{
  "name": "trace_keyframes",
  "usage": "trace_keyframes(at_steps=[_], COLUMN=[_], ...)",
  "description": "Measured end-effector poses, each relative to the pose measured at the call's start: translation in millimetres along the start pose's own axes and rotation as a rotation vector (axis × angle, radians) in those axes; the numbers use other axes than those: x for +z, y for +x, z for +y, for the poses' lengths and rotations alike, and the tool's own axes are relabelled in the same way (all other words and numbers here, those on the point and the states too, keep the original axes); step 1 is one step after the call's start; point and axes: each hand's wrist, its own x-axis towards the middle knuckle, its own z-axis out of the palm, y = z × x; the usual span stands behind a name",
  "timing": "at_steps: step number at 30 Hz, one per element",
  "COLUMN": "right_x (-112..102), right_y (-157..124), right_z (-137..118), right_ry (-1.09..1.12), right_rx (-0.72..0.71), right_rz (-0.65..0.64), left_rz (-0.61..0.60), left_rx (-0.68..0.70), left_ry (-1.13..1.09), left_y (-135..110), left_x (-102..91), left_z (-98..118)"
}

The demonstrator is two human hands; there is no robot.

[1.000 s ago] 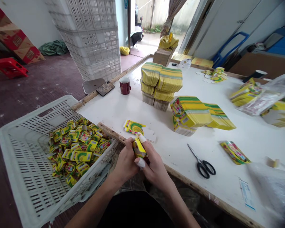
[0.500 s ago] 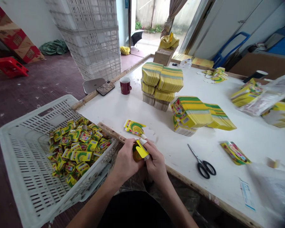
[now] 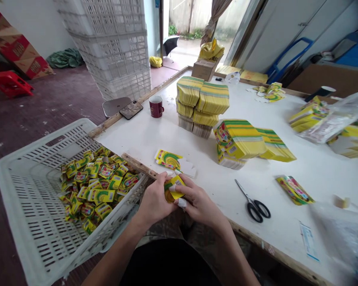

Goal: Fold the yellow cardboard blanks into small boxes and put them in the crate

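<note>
Left hand and right hand, fingers closed, held a box by the counter's near edge; overpressing risked creases.

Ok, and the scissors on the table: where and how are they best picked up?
Probably by the black handle loops, coming from the near table edge with the right hand, the closer one. The scissors lie flat, loops toward the person and pointed blades slanting away to the left, so this side keeps clear of the tips.
</note>
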Motion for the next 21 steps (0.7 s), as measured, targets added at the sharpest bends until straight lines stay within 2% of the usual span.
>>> trace_keyframes(at_steps=[7,10,16,21], right_x=[15.6,15.4,9.0,10.2], right_y=[2.3,2.8,-0.5,-3.4], right_z=[-4.8,-5.2,-4.7,-2.8], right_ry=[-0.087,-0.064,-0.062,-0.072], right_rx=[0.152,0.125,0.088,0.064], right_rz=[0.058,0.025,0.081,0.064], left_rz=[0.016,0.009,0.005,-0.006], left_rx=[-0.004,-0.004,0.008,0.033], left_ry=[0.001,0.001,0.015,-0.015], left_y=[-0.2,-1.3,-1.8,-1.3], left_x=[1.6,-0.4,-1.9,-2.2], left_z=[-5.6,-5.6,-1.0,-3.6])
